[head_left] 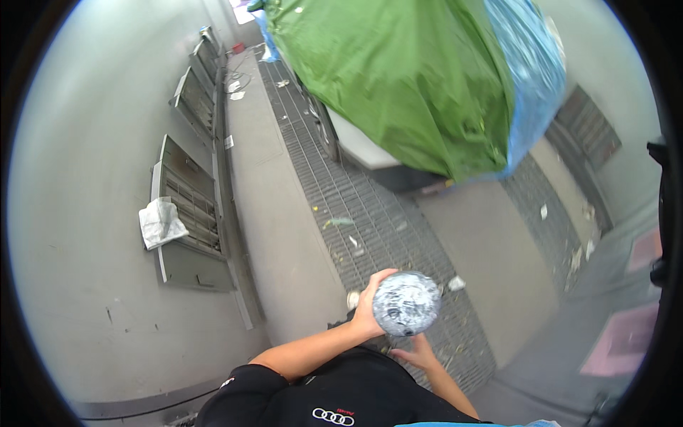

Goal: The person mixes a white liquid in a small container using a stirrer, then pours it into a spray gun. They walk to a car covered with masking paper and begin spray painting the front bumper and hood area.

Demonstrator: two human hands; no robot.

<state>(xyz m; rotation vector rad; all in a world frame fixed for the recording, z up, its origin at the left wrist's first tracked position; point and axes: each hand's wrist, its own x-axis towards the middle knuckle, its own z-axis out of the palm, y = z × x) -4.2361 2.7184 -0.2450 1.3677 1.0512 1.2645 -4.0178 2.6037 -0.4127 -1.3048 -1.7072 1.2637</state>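
- We locate the round object [407, 302], smeared white and grey, short of the near end of the covered vehicle [359, 139], above the floor and in front of our black shirt [370, 391].
- We grasp the round object at its left edge with the left hand [368, 307].
- We hold the right hand [422, 354] just below the round object; its fingertips are hidden, so we cannot tell whether it grips or touches anything.
- We find a grating [377, 245], strewn with scraps, extending from the vehicle's left side toward us.
- We see a green sheet [398, 78] over the vehicle and a blue sheet [537, 64] along its right side.
- We identify a second grating [544, 220] right of the vehicle, near a slatted panel [589, 128].
- We note a wall [85, 178] left of the vehicle; a white cloth [162, 223] hangs on its nearest vent [196, 213].
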